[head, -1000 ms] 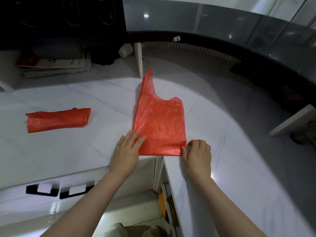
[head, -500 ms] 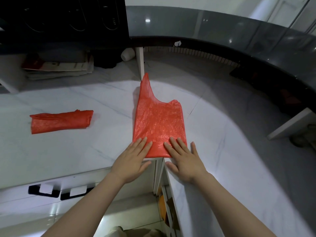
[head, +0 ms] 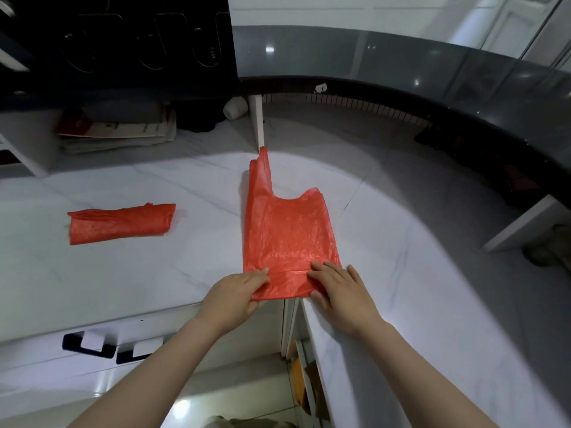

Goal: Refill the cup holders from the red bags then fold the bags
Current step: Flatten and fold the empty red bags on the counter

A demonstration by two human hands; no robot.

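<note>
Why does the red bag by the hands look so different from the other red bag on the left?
The near bag lies spread out flat, one handle pointing away; the left bag is folded into a short bundle. The near bag looks much bigger than the left bag. The left hand and right hand touch the near bag; nothing touches the left bag. Both are red crinkly plastic on the white counter.

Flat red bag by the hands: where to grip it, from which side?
Take the flat red bag by the two corners of its doubled near edge, coming from the front edge of the counter, left hand and right hand one per corner. That band sits at the lip, so a thumb can likely slip under; the handles point away.
</note>
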